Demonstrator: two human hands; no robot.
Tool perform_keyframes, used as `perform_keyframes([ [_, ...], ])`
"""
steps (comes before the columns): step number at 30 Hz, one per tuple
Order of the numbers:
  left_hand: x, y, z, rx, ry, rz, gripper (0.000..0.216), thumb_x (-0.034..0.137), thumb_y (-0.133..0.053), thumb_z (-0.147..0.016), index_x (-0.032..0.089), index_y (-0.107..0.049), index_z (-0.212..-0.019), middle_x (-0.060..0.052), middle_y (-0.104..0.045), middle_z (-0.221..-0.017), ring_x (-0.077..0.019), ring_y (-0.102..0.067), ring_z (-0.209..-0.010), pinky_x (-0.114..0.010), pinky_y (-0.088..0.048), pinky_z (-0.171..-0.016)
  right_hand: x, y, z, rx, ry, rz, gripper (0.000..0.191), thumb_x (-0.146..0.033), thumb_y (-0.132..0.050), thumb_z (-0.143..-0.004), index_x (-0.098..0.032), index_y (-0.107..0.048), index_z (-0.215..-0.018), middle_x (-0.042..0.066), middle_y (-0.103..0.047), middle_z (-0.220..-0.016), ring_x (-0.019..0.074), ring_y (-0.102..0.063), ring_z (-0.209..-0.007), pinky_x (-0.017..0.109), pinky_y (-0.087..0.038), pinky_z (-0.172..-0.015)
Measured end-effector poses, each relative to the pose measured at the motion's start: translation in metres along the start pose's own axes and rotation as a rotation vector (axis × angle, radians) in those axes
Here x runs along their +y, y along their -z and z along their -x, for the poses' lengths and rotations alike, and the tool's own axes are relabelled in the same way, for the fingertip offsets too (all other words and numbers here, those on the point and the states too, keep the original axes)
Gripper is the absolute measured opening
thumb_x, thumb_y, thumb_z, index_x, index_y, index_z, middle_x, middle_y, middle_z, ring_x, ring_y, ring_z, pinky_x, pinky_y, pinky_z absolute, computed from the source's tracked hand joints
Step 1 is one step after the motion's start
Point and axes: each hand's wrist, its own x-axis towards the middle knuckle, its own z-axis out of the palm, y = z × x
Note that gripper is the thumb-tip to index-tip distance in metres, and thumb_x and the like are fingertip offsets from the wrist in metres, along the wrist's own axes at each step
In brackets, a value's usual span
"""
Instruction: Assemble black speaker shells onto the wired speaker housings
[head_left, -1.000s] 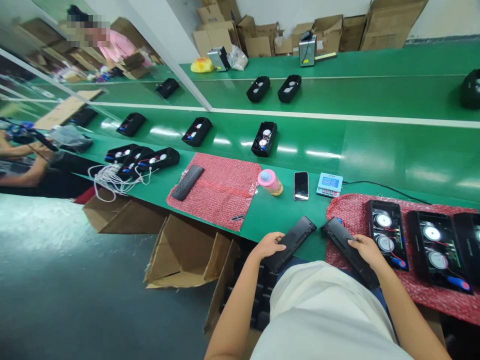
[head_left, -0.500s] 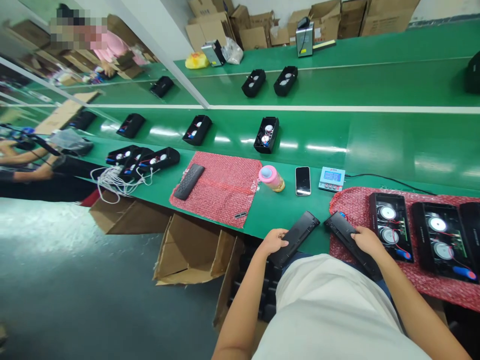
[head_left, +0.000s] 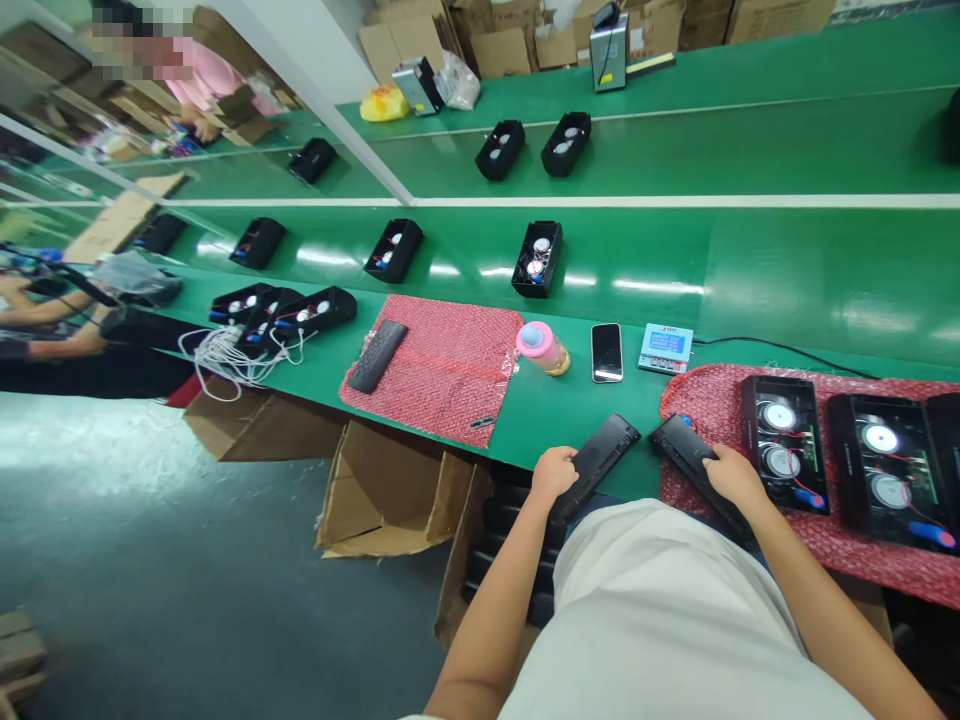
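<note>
My left hand [head_left: 555,474] is closed on the near end of a long black plastic panel [head_left: 606,452], which slants over the bench edge. A second black plastic panel [head_left: 684,446] is gripped by my right hand [head_left: 735,474], thumb on top, and its lower end reaches down beside my shirt. The far ends of the two panels lean towards each other with a small gap between. Just right of my right hand lies an open black speaker housing [head_left: 787,400] with two round white-backed drivers and a blue part, on red bubble wrap [head_left: 705,382].
A blue-screened tester [head_left: 666,348], a phone [head_left: 607,353] and a pink-capped bottle [head_left: 543,346] stand on the green bench. Another red bubble wrap sheet [head_left: 442,370] holds a dark keyboard-like panel [head_left: 379,356]. Open cartons [head_left: 382,490] sit below the edge. Co-workers are at left.
The view has tilted slightly, so most of the bench appears higher. Both hands keep hold of their panels, with only a slight shift of the left one.
</note>
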Motion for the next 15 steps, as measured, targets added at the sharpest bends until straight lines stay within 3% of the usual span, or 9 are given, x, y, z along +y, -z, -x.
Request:
perform_keyframes([
  [10,0.0036,0.0055,-0.0032,-0.032,0.019,-0.009,0.044,-0.001,-0.066,-0.059,0.02,-0.073,-0.096,0.0,-0.073,-0.094,-0.0177,-0.066,-0.093,-0.023,-0.048,-0.082,0.0024,-0.001,-0.0002,0.032,0.014,-0.039,0.033,-0.024,-0.045,-0.084,-0.013,-0.064,-0.108,0.013,-0.067,-0.107,0.0253,-0.062,-0.099,0.029,-0.044,-0.082],
  [15,0.0056,0.0082,-0.0035,-0.043,0.042,0.031,0.04,0.003,-0.069,-0.056,0.021,-0.074,-0.092,0.0,-0.074,-0.089,-0.0195,-0.066,-0.091,-0.025,-0.048,-0.081,0.0023,-0.0008,0.0003,0.042,0.02,-0.049,0.032,-0.024,-0.045,-0.084,-0.012,-0.066,-0.106,0.013,-0.068,-0.103,0.0254,-0.062,-0.098,0.028,-0.043,-0.082],
])
